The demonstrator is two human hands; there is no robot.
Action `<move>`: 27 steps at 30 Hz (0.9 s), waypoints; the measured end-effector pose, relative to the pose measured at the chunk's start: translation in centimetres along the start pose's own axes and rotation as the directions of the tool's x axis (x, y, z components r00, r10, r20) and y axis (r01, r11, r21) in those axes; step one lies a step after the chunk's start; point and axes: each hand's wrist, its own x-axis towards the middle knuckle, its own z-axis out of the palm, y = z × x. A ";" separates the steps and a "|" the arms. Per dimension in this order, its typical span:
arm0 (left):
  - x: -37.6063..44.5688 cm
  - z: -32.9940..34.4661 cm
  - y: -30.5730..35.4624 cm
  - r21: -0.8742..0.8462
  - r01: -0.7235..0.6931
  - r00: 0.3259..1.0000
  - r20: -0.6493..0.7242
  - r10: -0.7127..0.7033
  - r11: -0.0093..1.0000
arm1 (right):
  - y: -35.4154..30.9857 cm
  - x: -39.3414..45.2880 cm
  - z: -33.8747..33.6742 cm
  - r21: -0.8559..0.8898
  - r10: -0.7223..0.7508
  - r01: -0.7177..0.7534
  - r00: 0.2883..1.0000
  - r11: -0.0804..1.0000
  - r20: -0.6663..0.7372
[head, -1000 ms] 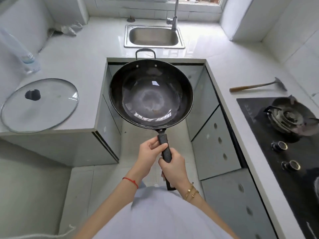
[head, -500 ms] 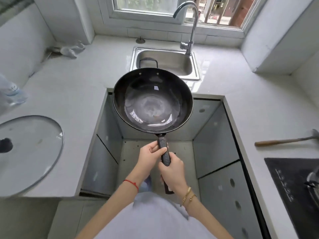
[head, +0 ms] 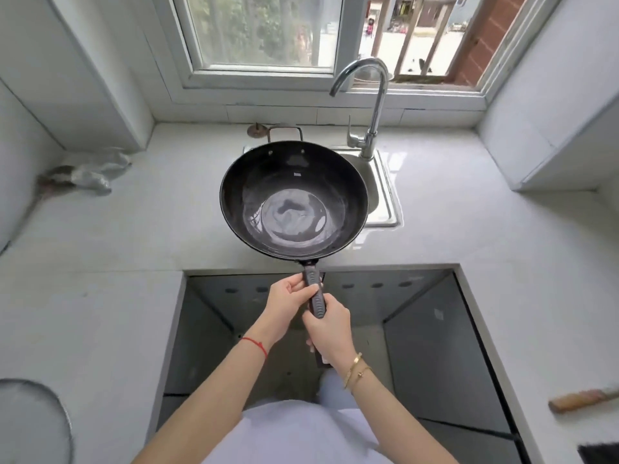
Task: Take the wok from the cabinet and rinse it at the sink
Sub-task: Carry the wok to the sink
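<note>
Around the wok's long black handle [head: 315, 296], both your hands are clamped: your right hand [head: 330, 324] grips the lower part, your left hand [head: 289, 298] pinches it nearer the bowl. You hold the wok [head: 293, 202] in the air, mouth up, over the front left part of the sink [head: 382, 195], covering most of it. Its small loop handle points toward the window. Behind stands the curved faucet [head: 371, 95]. On the tabletop [head: 134, 236], a glass lid [head: 33, 420] shows lower left and a wooden-handled tool [head: 582, 398] lower right.
</note>
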 end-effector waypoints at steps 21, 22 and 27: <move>17.2 4.9 3.6 -0.006 0.132 0.987 -0.096 -0.132 0.991 | -1.0 18.7 -3.4 -0.018 0.076 -0.075 0.993 0.997 0.094; 17.4 4.8 3.8 -0.009 0.139 0.985 -0.101 -0.139 0.990 | -0.9 19.0 -3.3 -0.017 0.080 -0.078 0.992 0.997 0.097; 18.0 4.4 4.2 -0.014 0.180 0.979 -0.095 -0.180 0.984 | -0.8 19.7 -2.5 -0.018 0.089 -0.088 0.992 0.996 0.085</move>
